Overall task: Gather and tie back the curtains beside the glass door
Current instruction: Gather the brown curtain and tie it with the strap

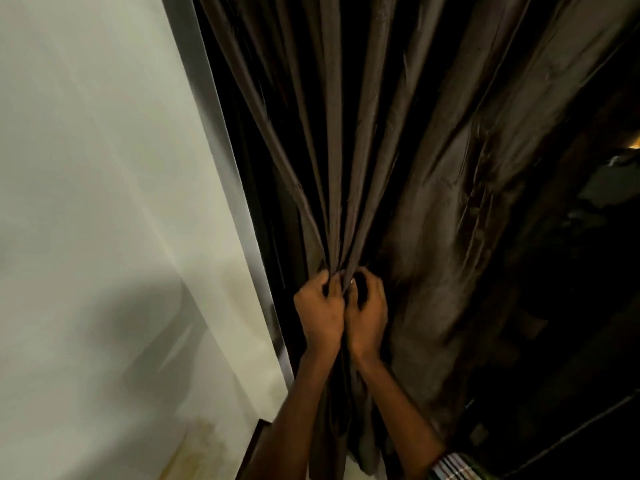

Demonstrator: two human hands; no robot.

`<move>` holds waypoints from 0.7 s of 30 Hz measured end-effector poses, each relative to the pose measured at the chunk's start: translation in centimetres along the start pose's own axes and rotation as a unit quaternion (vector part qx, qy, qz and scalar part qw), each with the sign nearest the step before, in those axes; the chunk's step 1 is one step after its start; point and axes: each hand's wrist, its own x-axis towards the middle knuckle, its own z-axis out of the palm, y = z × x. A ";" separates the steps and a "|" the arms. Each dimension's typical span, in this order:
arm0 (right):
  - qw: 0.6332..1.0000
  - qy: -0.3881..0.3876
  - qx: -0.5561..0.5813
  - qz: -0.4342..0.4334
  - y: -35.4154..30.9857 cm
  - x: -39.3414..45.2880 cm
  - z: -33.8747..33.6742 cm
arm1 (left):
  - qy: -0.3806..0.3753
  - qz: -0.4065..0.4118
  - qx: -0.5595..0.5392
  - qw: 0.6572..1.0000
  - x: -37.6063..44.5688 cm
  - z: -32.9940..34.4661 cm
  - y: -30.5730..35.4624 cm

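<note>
Curtain [363,150]: folds run top to bottom, pinched together at my fists.
Left hand [320,313]: clenched on pleats.
Right hand [367,315]: clenched alongside, touching.
Wall [104,202]: close on the left.

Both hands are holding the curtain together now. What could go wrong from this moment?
1. The left hand and right hand bunch only the left folds of the curtain; the wide right part hangs loose and may be left out.
2. No tie-back is visible, so freeing one hand to fetch it could let the folds slip.
</note>
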 end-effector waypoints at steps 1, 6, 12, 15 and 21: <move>1.000 0.002 -0.010 0.013 -0.1 -0.1 0.1 | -0.023 0.009 -0.021 0.999 -0.3 -0.2 0.1; 0.996 0.035 -0.078 0.004 -0.3 0.4 -0.1 | -0.019 0.071 0.010 0.997 0.9 -1.6 -0.7; 0.969 0.244 0.000 0.036 1.1 4.2 -4.9 | 0.018 0.045 0.011 0.999 2.0 -1.5 -0.6; 0.986 0.132 0.087 0.056 -0.2 4.6 -3.9 | 0.010 0.028 0.033 0.999 1.8 -0.8 0.6; 1.000 -0.013 -0.012 0.006 0.4 2.0 -1.7 | -0.003 0.001 0.029 1.000 1.0 1.8 1.6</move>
